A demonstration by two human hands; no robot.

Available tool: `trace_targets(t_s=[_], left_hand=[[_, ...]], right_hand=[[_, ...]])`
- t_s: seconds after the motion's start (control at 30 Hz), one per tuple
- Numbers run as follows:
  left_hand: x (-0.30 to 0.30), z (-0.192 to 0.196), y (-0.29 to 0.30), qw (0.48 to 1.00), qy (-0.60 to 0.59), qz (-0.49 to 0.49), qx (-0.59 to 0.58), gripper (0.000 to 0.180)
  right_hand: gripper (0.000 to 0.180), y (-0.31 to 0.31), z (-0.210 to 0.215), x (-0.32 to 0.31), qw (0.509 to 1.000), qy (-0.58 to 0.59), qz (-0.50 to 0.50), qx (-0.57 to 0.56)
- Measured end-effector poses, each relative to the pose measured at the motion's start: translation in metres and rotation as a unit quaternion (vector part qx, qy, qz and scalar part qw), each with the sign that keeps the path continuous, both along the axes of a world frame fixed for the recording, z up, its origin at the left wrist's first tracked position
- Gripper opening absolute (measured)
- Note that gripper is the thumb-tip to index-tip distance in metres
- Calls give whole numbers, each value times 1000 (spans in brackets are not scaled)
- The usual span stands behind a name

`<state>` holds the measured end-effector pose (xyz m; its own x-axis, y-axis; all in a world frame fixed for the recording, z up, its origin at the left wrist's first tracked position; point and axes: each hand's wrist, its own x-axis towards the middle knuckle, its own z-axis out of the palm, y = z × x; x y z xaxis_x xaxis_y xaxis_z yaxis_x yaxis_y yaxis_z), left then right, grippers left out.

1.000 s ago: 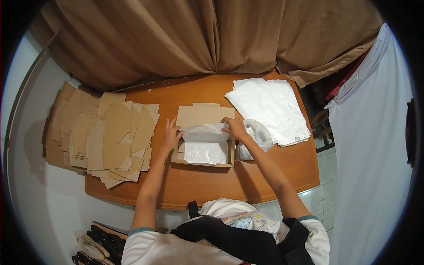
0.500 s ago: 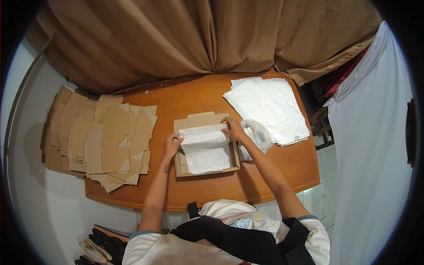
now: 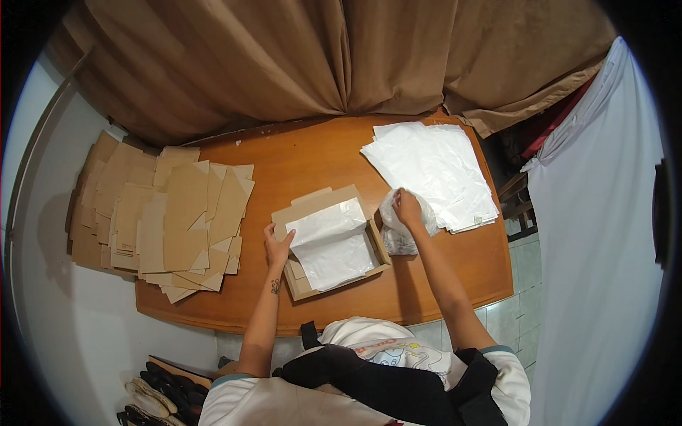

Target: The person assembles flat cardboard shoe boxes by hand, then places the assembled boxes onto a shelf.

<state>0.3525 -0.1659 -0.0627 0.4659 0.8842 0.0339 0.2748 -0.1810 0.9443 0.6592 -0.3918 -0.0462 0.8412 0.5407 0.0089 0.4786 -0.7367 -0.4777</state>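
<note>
An open cardboard box (image 3: 310,292) lies slightly askew on the table, its flap folded back on the far side. A creased sheet of white tissue paper (image 3: 332,248) lines it. My left hand (image 3: 278,246) grips the box's left side, the thumb on the paper's edge and the fingers outside. To the right of the box stands a clear plastic bag (image 3: 399,243) with small contents that I cannot make out. My right hand (image 3: 407,209) is at the bag's mouth with fingers curled, and what they hold is hidden.
Flat cardboard pieces (image 3: 186,220) are heaped on the left of the wooden table (image 3: 284,153). A stack of white paper sheets (image 3: 435,170) lies at the back right. Brown curtains (image 3: 284,57) hang behind, and a white cloth (image 3: 597,213) hangs at the right.
My right hand has let go of the paper and moved right to the plastic bag. The box has turned counterclockwise, and my left hand has shifted onto its left side.
</note>
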Motion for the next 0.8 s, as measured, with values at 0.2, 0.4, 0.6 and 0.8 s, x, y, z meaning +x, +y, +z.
trace_targets(t_s=[0.2, 0.4, 0.6, 0.8], left_hand=[[-11, -18, 5, 998, -23, 47, -35, 67], [-7, -9, 3, 996, 4, 49, -69, 71], [-7, 6, -7, 996, 27, 51, -65, 74], [-19, 3, -10, 978, -55, 89, -181, 76]], right_hand=[[28, -24, -20, -22, 998, -17, 46, -25], [8, -20, -15, -25, 999, -19, 19, -31], [11, -22, 4, -33, 986, -165, 0, 6], [9, -23, 57, -82, 947, -23, 111, 301]])
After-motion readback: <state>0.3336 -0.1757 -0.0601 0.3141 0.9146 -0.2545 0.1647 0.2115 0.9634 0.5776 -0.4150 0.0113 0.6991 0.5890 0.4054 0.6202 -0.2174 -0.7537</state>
